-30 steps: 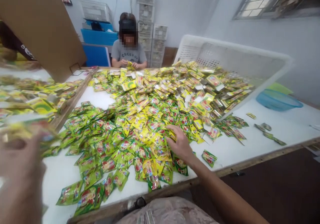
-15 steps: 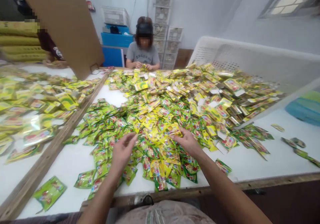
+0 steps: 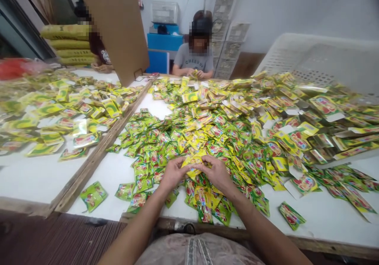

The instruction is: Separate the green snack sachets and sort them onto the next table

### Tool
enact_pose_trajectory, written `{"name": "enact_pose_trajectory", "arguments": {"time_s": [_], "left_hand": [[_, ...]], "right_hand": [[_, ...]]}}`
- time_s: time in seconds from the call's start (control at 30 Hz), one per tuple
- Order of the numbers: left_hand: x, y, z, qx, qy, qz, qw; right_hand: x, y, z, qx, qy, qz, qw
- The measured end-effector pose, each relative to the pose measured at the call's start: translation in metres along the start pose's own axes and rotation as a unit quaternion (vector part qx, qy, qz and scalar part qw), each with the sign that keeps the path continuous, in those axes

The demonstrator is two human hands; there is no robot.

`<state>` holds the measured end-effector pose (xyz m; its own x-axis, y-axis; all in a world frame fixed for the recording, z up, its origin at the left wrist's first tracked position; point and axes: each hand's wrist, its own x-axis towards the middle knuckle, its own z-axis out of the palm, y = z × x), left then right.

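Between both hands is a yellow packet (image 3: 193, 163), held over the heap of sachets. My left hand (image 3: 174, 174) pinches its left end with thumb and fingers. On its other side my right hand (image 3: 218, 172) grips the right end, fingers closed; part of the packet is hidden behind the fingers. Green sachets (image 3: 145, 170) with red fruit pictures lie loose around the hands, and yellow sachets (image 3: 204, 196) lie just below them. Behind and to the right spreads a pile of yellow-green cartons (image 3: 299, 138), several with white flaps open.
A white perforated basket (image 3: 284, 53) lies tipped at the right, cartons spilling from it. A wooden strip (image 3: 100, 150) divides the table; more cartons (image 3: 59, 111) lie left of it. A cardboard sheet (image 3: 118, 28) stands upright. A co-worker in a grey shirt (image 3: 194, 59) sits opposite; another person is partly hidden.
My left hand has come in to the right and closed on the yellow packet, which my right hand was holding alone. The view has turned left.
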<state>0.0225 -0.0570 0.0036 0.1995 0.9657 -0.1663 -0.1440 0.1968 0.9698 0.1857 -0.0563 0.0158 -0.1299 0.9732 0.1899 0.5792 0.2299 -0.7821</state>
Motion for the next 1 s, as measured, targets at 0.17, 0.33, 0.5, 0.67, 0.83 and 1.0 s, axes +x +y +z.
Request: {"name": "enact_pose_trajectory", "arguments": {"time_s": [0.17, 0.33, 0.5, 0.67, 0.83, 1.0], "left_hand": [[-0.004, -0.004, -0.013, 0.118, -0.009, -0.016, 0.993], [-0.009, 0.001, -0.004, 0.491, 0.11, 0.129, 0.854], [0.002, -0.005, 0.042, 0.59, 0.025, 0.195, 0.783], [0.014, -0.023, 0.065, 0.572, -0.063, 0.134, 0.807], [0.016, -0.028, 0.047, 0.303, 0.008, 0.023, 0.953], [0.009, -0.02, 0.03, -0.02, 0.074, -0.031, 0.997]], "right_hand": [[0.003, 0.005, -0.013, 0.125, 0.067, 0.071, 0.987], [-0.005, 0.019, -0.046, 0.057, 0.092, 0.074, 0.991], [-0.023, 0.031, -0.041, -0.183, 0.124, 0.031, 0.975], [-0.03, 0.042, -0.033, -0.191, 0.135, 0.08, 0.969], [-0.034, 0.049, -0.041, -0.167, 0.151, 0.109, 0.968], [-0.03, 0.03, -0.028, -0.181, 0.192, -0.007, 0.965]]}}
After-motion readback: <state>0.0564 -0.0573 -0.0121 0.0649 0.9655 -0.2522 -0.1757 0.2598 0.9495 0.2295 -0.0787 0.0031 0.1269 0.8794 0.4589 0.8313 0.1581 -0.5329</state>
